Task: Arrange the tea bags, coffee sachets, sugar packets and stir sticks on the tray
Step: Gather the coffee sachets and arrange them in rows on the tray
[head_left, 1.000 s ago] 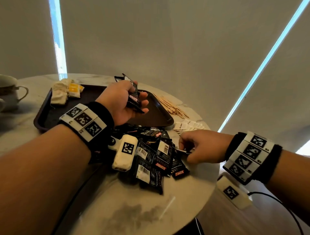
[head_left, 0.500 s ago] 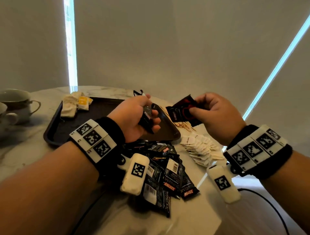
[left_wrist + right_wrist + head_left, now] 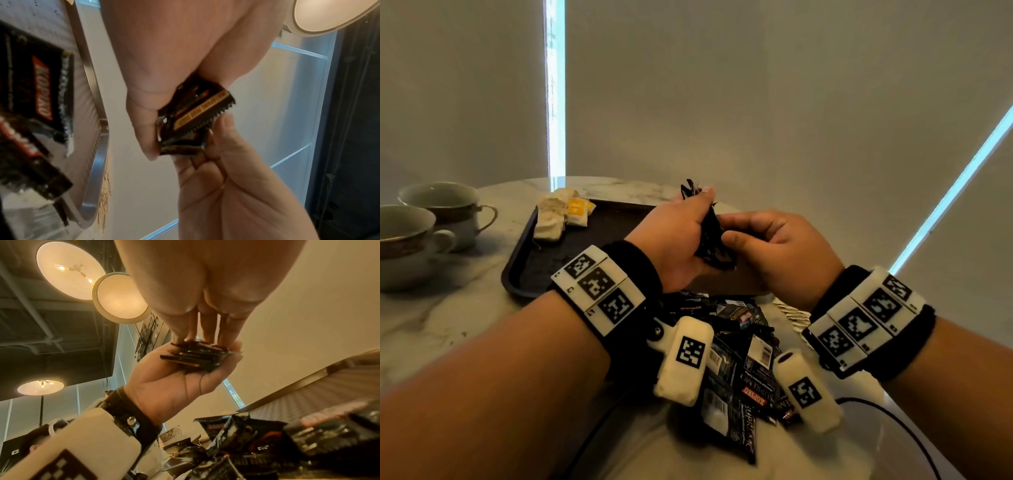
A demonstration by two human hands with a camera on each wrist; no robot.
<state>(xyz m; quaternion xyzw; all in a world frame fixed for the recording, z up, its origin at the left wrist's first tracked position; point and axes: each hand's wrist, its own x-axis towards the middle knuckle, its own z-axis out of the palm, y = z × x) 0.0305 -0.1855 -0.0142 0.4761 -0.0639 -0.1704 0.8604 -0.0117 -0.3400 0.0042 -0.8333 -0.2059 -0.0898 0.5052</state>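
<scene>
Above the near right part of the dark tray (image 3: 524,270), my left hand (image 3: 688,226) grips a small stack of black coffee sachets (image 3: 709,236). My right hand (image 3: 739,234) meets it and pinches the same stack between thumb and fingers. The left wrist view shows the stack (image 3: 195,116) edge-on between both hands. More coffee sachets (image 3: 739,359) lie heaped on the table below my wrists. Tea bags (image 3: 561,216) sit in the tray's far left corner. White sugar packets (image 3: 791,313) peek out under my right wrist. Stir sticks (image 3: 104,203) lie beside the tray's edge.
Two cups (image 3: 414,240) stand on the marble table (image 3: 448,318) left of the tray. A black cable (image 3: 893,421) runs off the table's near right edge. Grey blinds hang close behind the table.
My right hand lifted a coffee sachet from the heap, carried it up and left, and joined it to the stack in my left hand. The left hand stayed over the tray.
</scene>
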